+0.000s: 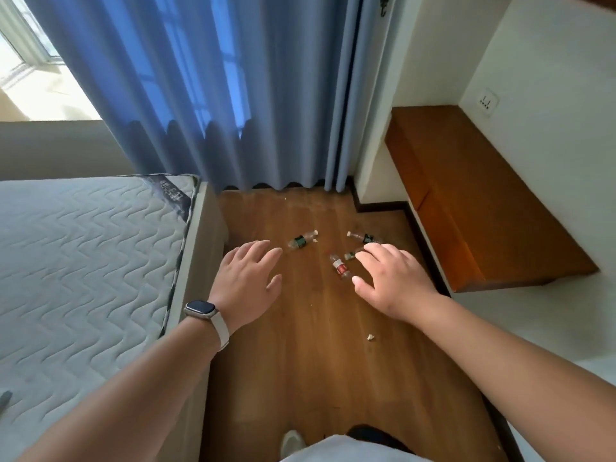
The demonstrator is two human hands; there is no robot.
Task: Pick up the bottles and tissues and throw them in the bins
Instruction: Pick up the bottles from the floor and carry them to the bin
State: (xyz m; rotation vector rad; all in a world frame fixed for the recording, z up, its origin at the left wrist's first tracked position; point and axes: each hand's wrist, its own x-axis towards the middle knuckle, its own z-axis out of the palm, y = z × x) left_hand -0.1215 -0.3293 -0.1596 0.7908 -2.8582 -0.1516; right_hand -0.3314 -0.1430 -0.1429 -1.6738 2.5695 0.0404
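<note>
Apparently nothing was collected yet. My left hand [248,278] and right hand [393,278] hung spread and empty over the brown wooden floor [316,361]. A clear plastic bottle with a green label [301,240] lay just ahead of my left fingertips. A clear plastic bottle with a red label [340,267] lay between both hands, and a small crumpled white tissue [370,337] behind my right wrist. I saw no bin.

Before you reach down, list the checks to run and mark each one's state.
1. Hands free: left hand and right hand spread, holding nothing: ok.
2. Bottles located: red-label bottle, first green-label bottle and second green-label bottle lie on the floor: ok.
3. Fourth bottle fully seen: partly hidden behind the right hand: cannot tell.
4. Tissue scrap located on the floor: ok.
5. Bins in view: not ok.
</note>
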